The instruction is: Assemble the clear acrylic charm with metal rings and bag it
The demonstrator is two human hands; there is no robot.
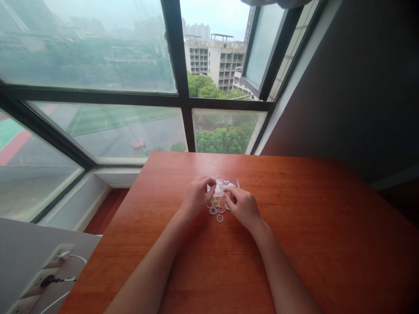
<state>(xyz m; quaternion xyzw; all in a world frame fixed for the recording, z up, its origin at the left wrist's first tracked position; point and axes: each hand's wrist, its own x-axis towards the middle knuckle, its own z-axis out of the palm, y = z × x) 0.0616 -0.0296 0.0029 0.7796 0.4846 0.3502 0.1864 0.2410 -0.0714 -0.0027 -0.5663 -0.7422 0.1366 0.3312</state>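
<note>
A big window (114,87) looks out over the far edge of a reddish wooden table (310,244), with a power strip (42,279) lying low at the left. Mid-table, the left hand (195,197) and right hand (242,206) rest with fingers curled on either side of a small clear plastic box (225,185). Whether either hand pinches anything cannot be told, and a cluster of small coloured rubber bands (216,208) lies on the table between the hands, just in front of the box.
</note>
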